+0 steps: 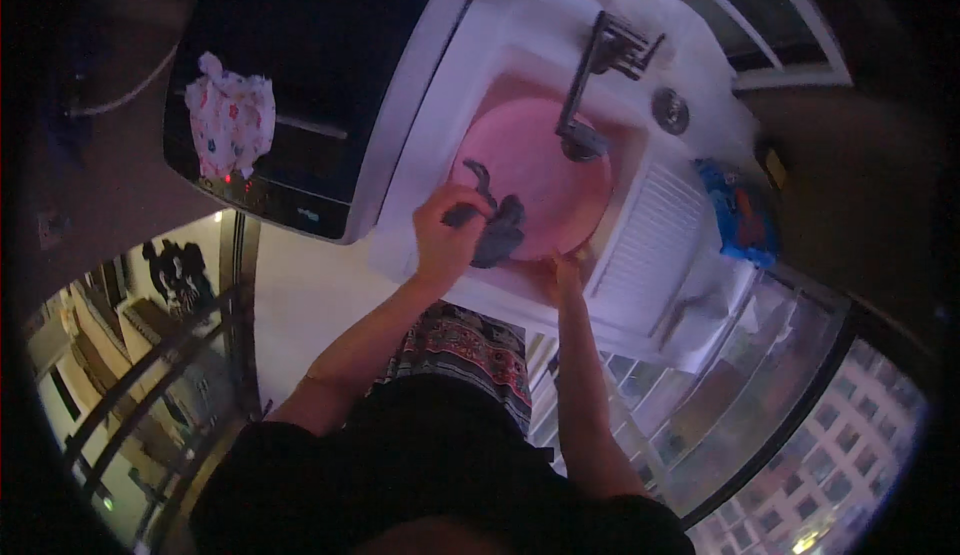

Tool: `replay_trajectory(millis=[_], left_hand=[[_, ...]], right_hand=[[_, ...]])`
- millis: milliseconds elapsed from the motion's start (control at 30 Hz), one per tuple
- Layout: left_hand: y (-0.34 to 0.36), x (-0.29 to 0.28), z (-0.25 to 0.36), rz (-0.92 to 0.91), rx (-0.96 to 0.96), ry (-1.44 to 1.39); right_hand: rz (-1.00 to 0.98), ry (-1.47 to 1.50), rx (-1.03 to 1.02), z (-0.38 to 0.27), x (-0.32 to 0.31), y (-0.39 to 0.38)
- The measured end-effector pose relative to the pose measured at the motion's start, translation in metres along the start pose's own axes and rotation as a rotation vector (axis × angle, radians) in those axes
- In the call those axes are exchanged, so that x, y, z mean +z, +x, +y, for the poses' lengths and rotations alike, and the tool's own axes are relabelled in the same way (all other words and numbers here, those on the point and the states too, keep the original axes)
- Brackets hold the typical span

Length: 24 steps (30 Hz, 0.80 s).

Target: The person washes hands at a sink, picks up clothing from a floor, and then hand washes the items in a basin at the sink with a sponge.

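A round pink basin [545, 180] sits inside the white sink, under the tap. My left hand [448, 235] is closed on a dark grey piece of cloth [500, 230], bunched up and hanging over the basin's near left side. One narrow end of the cloth sticks up past my fingers; its exact kind I cannot make out. At the basin's near right rim is my right hand [568, 273], seen edge-on, its fingers closed at the rim and partly hidden.
A dark metal tap [578, 105] reaches over the basin. The white sink [420, 165] has a ribbed washboard [650, 230] on its right, with a blue packet [738, 215] beyond. Left stands a dark-topped washing machine [300, 45] carrying a floral cloth [230, 120].
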<state>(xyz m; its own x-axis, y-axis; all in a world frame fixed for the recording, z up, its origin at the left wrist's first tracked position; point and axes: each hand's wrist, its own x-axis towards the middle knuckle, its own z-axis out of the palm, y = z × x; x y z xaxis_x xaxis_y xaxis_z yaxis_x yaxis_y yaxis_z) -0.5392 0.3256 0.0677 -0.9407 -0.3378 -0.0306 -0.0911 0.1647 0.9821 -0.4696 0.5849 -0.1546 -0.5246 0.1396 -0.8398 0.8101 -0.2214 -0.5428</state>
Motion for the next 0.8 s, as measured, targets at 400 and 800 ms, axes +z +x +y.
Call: replay_trajectory(millis=[400,800], left_hand=[[0.021,-0.084,0.096,0.168,-0.166,-0.58],[0.04,-0.118,0.125,0.173,-0.134,-0.808]], right_hand=[[0.281,-0.617,-0.573,-0.124,0.051,-0.122],[0.58,-1.71,-1.401,-0.241,0.084,-0.111]])
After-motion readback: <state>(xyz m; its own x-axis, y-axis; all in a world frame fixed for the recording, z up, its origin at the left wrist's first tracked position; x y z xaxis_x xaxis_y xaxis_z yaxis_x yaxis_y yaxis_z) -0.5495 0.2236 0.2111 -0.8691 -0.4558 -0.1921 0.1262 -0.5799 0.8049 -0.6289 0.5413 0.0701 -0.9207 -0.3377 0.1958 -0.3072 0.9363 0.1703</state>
